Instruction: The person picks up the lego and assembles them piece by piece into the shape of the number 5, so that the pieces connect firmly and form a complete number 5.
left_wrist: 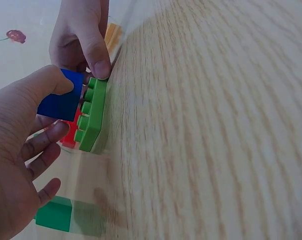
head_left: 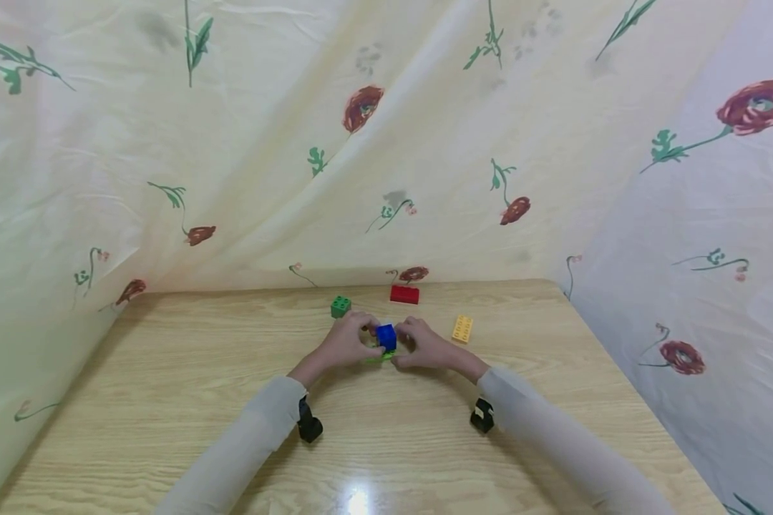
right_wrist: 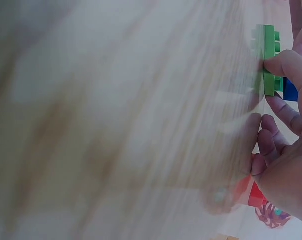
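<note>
My left hand [head_left: 344, 342] pinches a blue toy building brick [head_left: 386, 337] between thumb and fingers. The other fingers of that hand are spread in the left wrist view. Just beneath the blue brick lies a long, thin light green studded brick [left_wrist: 95, 117], flat on the table with its studs up. My right hand [head_left: 428, 347] holds one end of this light green brick, thumb on the near side, as the right wrist view shows. The blue brick is close above the studs; whether it touches them I cannot tell.
Behind my left hand sits a dark green brick [head_left: 341, 307]. A red brick [head_left: 404, 294] lies near the back edge of the wooden table [head_left: 200, 372]. To the right is a yellow-orange brick [head_left: 462, 329]. Flowered cloth [head_left: 264, 143] hangs behind and beside the table.
</note>
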Available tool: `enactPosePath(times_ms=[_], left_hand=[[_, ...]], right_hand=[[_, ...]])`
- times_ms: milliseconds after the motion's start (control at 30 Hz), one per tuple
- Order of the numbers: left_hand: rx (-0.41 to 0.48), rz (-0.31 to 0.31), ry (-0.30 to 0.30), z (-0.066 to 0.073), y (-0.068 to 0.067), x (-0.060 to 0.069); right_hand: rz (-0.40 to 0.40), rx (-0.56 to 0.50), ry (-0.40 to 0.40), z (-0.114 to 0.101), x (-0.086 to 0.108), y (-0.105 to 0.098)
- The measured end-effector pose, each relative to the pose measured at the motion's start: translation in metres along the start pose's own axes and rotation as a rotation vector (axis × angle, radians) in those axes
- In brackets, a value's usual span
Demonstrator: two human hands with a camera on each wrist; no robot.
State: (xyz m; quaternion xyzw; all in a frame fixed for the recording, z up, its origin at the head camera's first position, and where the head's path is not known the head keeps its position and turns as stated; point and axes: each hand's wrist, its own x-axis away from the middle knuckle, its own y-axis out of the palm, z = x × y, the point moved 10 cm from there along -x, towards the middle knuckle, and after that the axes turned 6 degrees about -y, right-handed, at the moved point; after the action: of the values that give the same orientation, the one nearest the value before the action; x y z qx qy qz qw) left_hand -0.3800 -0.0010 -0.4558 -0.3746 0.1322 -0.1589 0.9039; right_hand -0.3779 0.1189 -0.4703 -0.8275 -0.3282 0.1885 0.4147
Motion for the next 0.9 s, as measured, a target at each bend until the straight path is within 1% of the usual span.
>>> enactPosePath(times_ms=[367,567,733,900], left_hand=[[0.048,-0.035,0.003,0.002,-0.0024,0.0018],[0.079,-0.058,-0.015,0.0008,-0.0017,0.0024],[0.092,-0.072,-0.026,-0.0014,-0.0001,0.0024],[0.097,-0.083,-0.032,-0.0034,0.0015,0.0014]], right_hand=[[0.004,-0.001,-0.019,0.0007,-0.0036,0.0002],[0.001,-0.002,-0.023,0.0026,-0.0048,0.0007],[-0.002,0.004,-0.008,0.0048,-0.0049,0.0018],[0.007,0.003,-0.025,0.0042,-0.0052,0.0014]])
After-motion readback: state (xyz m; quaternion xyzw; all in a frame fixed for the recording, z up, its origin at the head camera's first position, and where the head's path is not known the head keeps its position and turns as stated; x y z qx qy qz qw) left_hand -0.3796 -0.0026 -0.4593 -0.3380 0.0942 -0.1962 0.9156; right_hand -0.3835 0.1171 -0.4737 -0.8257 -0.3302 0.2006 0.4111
